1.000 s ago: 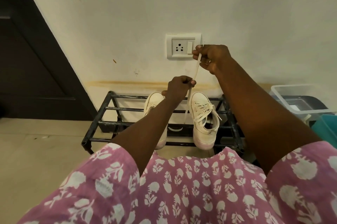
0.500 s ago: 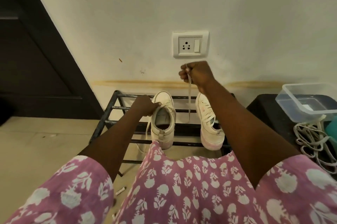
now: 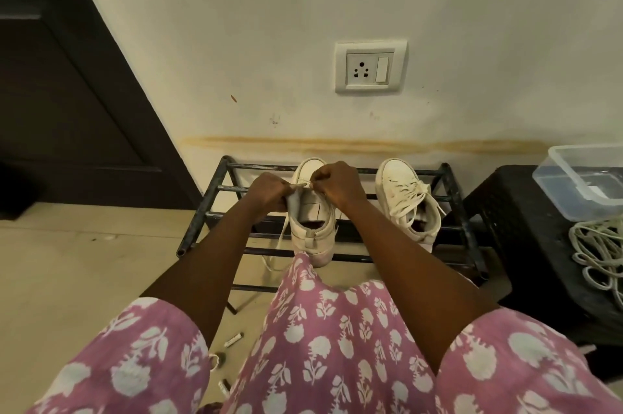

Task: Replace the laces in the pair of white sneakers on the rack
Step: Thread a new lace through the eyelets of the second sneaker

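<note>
Just above the middle of the frame, both hands meet over the tongue end of the left sneaker. It stands on the rack with its toe towards the wall. The left hand has its fingers curled tight and pinches the lace at the shoe's left edge. The right hand, also curled, pinches the same lace just beside it, so the knuckles nearly touch. A loose end of the lace drops down the shoe's left side, past the bars, towards the floor.

The right sneaker, fully laced, sits further right on the same rack, apart from the first, with bars showing in the gap between them. The rack's back rail runs close to the wall, and its front left tube ends open. Left of it the floor stretches to the dark door. A black stool stands just beside the rack's right end, carrying a clear box and a heap of spare laces at the right edge of the frame.
</note>
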